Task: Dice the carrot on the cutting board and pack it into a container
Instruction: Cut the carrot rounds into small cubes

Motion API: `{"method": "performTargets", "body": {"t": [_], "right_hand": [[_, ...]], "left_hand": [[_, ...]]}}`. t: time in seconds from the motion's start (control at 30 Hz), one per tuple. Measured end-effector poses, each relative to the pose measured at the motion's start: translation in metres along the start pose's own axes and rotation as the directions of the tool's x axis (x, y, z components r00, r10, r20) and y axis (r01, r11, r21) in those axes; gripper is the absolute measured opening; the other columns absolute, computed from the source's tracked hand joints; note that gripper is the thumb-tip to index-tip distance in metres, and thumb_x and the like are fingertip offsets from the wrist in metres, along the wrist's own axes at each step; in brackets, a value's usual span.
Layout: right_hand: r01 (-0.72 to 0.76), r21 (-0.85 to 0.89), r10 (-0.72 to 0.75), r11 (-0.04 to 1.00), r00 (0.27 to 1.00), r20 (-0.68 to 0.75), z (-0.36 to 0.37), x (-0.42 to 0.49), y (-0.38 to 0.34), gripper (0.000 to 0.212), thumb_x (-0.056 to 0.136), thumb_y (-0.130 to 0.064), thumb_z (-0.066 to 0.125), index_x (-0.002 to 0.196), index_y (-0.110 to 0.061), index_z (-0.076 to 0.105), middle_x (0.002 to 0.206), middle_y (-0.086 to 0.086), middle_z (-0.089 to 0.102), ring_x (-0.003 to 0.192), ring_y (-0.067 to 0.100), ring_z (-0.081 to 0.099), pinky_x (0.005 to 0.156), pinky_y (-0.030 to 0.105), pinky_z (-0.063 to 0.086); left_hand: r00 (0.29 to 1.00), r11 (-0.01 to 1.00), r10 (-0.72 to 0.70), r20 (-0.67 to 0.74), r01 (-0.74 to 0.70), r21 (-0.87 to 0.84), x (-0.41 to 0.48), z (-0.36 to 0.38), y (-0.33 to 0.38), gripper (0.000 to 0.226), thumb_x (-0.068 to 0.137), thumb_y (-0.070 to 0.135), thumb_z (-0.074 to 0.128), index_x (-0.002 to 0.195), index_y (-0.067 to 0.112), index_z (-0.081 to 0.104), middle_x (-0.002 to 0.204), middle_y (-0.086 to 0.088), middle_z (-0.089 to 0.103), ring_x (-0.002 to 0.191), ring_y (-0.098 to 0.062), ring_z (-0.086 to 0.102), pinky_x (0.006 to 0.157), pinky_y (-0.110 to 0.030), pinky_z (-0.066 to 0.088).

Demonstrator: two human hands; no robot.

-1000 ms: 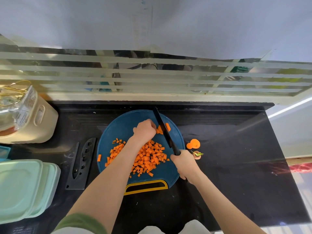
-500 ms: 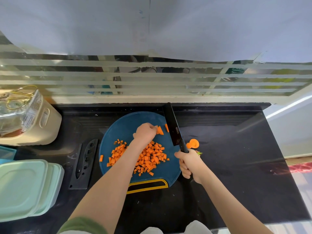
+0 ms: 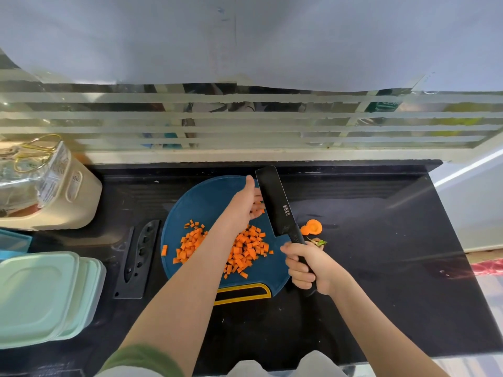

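Where the black countertop [image 3: 367, 262] runs beneath the striped window [image 3: 245, 123], a stack of lidded mint-green containers [image 3: 40, 295] sits at the near left edge. A cream tub [image 3: 79, 202] stuffed with crinkled bags stands farther back on the same side. In the middle lies the round blue cutting board [image 3: 201, 205], its yellow-rimmed handle slot toward the person. A black knife [image 3: 275, 205] slants over the board's right edge, its broad blade pointing far with the flat face showing, and a black sheath [image 3: 137, 259] lies just left of the board. The right hand [image 3: 307, 265] has its fingers curled tight round the knife's handle at the board's near right rim. The left hand [image 3: 243, 206] reaches to the board's far right part, thumb stuck out toward the window and fingers stretched loosely together toward the blade. The fingers are blurred, so I cannot tell whether they touch it. The diced carrot [image 3: 245, 250] is heaped on the near half of the board, split by the left forearm, with one cube [image 3: 164, 250] strayed to the left rim. Just right of the blade a carrot end [image 3: 313, 227] lies on the counter, and a small green stem scrap [image 3: 320, 242] sits beside the right hand.
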State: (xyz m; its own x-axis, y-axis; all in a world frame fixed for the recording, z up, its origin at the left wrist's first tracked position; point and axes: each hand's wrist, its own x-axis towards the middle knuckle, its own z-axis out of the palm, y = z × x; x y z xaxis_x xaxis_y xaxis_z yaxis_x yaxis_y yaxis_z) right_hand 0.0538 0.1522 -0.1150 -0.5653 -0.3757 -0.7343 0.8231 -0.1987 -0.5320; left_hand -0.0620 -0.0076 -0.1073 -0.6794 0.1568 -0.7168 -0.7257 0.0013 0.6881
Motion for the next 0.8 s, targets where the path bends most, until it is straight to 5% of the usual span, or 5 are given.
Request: {"method": "performTargets", "body": {"t": [0.13, 0.3, 0.47, 0.57, 0.8], "right_hand": [[-0.014, 0.039, 0.011, 0.999, 0.998, 0.064, 0.0, -0.001, -0.002, 0.036, 0.094, -0.018, 0.054, 0.061, -0.009, 0.044, 0.044, 0.001, 0.039, 0.029, 0.01, 0.033, 0.034, 0.017, 0.028], [0.018, 0.0, -0.018, 1.0, 0.997, -0.077, 0.0, 0.001, -0.006, 0.039, 0.097, -0.016, 0.052, 0.06, -0.01, 0.041, 0.044, 0.003, 0.036, 0.029, 0.011, 0.03, 0.034, 0.018, 0.026], [-0.018, -0.278, -0.064, 0.96, 0.957, -0.283, 0.008, 0.011, -0.009, 0.032, 0.097, -0.013, 0.051, 0.067, -0.01, 0.038, 0.045, 0.006, 0.035, 0.031, 0.015, 0.028, 0.036, 0.021, 0.026], [-0.054, -0.405, -0.083, 0.913, 0.946, -0.312, 0.017, 0.018, -0.008, 0.02, 0.096, -0.012, 0.05, 0.078, -0.009, 0.042, 0.046, 0.006, 0.035, 0.03, 0.016, 0.028, 0.035, 0.021, 0.028], [-0.143, -0.479, -0.082, 0.866, 0.905, -0.418, 0.023, 0.035, -0.004, 0.008, 0.095, -0.014, 0.048, 0.091, -0.008, 0.048, 0.052, 0.006, 0.038, 0.03, 0.014, 0.032, 0.037, 0.023, 0.033]], "left_hand": [[0.964, 0.954, -0.141, 0.225, 0.193, -0.228, 0.0, -0.01, -0.001, 0.068, 0.098, 0.06, 0.021, 0.112, 0.008, 0.062, 0.102, -0.009, 0.066, 0.097, -0.022, 0.06, 0.081, -0.033, 0.048], [0.984, 0.968, -0.173, 0.037, 0.176, -0.178, -0.001, -0.024, -0.002, 0.033, 0.1, 0.031, 0.045, 0.1, 0.005, 0.065, 0.083, -0.006, 0.063, 0.074, -0.015, 0.058, 0.069, -0.027, 0.048], [0.952, 0.988, -0.037, -0.305, 0.08, 0.132, 0.017, -0.027, 0.003, 0.019, 0.097, 0.0, 0.039, 0.089, 0.01, 0.054, 0.08, -0.006, 0.056, 0.073, -0.02, 0.058, 0.069, -0.029, 0.049], [0.944, 0.924, 0.102, -0.313, 0.027, 0.382, 0.024, -0.034, 0.0, 0.035, 0.088, -0.001, 0.043, 0.12, 0.009, 0.053, 0.106, -0.014, 0.064, 0.1, -0.028, 0.063, 0.086, -0.039, 0.053], [0.958, 0.799, 0.155, -0.241, 0.021, 0.6, 0.021, -0.031, 0.0, 0.049, 0.087, -0.001, 0.048, 0.135, 0.006, 0.042, 0.123, -0.015, 0.055, 0.097, -0.024, 0.053, 0.066, -0.028, 0.041]]}}
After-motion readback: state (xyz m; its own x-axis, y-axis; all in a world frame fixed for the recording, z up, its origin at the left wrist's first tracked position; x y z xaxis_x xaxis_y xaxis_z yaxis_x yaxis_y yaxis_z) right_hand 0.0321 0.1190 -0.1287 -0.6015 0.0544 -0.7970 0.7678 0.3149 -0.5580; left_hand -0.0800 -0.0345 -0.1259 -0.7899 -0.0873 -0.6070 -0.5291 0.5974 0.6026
